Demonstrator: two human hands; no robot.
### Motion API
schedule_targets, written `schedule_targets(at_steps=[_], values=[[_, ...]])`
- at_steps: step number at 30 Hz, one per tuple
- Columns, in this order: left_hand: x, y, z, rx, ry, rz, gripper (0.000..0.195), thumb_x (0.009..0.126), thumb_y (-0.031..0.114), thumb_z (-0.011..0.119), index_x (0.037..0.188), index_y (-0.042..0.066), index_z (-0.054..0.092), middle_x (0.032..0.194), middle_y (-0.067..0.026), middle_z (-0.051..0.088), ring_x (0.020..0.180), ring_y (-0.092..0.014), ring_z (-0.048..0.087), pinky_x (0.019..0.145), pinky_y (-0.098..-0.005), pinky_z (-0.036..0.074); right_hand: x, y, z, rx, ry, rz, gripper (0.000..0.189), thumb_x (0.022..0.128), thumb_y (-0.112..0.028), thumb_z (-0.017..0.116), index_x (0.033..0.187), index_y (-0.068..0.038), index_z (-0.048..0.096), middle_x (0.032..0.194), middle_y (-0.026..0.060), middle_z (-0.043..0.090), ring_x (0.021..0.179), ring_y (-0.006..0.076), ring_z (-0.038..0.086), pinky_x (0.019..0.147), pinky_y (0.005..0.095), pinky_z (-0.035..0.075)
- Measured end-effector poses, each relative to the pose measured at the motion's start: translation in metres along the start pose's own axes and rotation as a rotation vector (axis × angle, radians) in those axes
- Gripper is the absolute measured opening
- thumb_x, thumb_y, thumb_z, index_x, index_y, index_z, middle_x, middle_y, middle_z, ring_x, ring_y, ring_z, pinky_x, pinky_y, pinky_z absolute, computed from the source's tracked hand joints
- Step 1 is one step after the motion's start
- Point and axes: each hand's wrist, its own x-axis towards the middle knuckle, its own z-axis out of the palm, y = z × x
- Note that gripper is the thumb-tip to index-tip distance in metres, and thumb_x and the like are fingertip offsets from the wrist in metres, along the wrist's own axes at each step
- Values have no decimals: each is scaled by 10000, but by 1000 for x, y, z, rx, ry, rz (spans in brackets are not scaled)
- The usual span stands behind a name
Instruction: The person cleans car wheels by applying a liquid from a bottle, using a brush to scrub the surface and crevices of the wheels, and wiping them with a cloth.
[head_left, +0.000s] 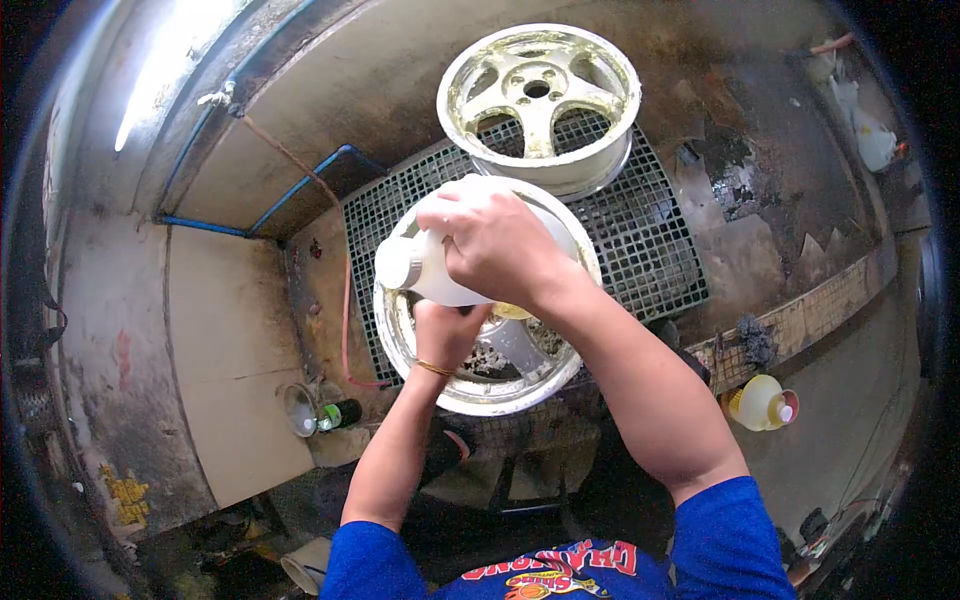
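My right hand (491, 232) grips a white plastic jug (435, 274) by its upper part. The jug lies tilted on its side, its cap end toward the left. Just below it is my left hand (448, 330), its fingers under the jug and hidden from view; what they hold cannot be told. Both hands are over a wheel rim (480, 405) with grayish, crumbly residue between its spokes. Farther off, a second wheel rim (538, 142) with yellowish residue lies on a green plastic grid mat (652, 232).
A pinkish hose (346, 315) runs down at the left, near blue pipes (206, 223). A green-labelled bottle (339, 415) and a clear container (300, 409) stand at lower left. A yellowish jug (757, 403) is at right, beyond the tiled ledge (802, 319).
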Motion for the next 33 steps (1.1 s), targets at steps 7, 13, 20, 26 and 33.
schedule_targets(at_steps=[7,13,20,26,33], values=[[-18,-19,-70,-440,292,-347,253,927,219,673,757,42,610,642,-28,628,543,-73,596,468,-203,455,-2,-1,-7,-28,-46,62,113,767,-106,537,823,-76,631,855,131,643,877,342,617,781,438,489],[-23,-73,-59,-257,292,-422,248,895,227,706,760,28,647,616,-19,628,530,-59,582,468,-199,449,0,7,-10,-22,43,51,125,757,-54,522,826,-72,625,820,136,627,837,352,619,743,454,499],[-5,-95,-36,150,62,-108,191,830,206,737,884,32,681,818,-134,692,712,-227,670,669,-341,518,1,13,-21,-50,20,83,121,758,-103,537,788,-77,651,831,133,655,850,329,628,770,422,497],[-18,-76,-60,436,-395,22,175,852,200,697,940,57,649,887,-141,664,825,-318,650,726,-396,514,-1,16,-30,-63,22,96,133,761,-113,543,805,-85,666,835,128,659,847,320,632,775,418,497],[8,-84,-36,340,-47,-83,213,833,198,729,964,36,687,866,-153,697,770,-279,686,697,-344,527,0,15,-30,-81,66,45,126,757,-112,550,799,-82,664,814,132,658,813,320,640,758,406,510]])
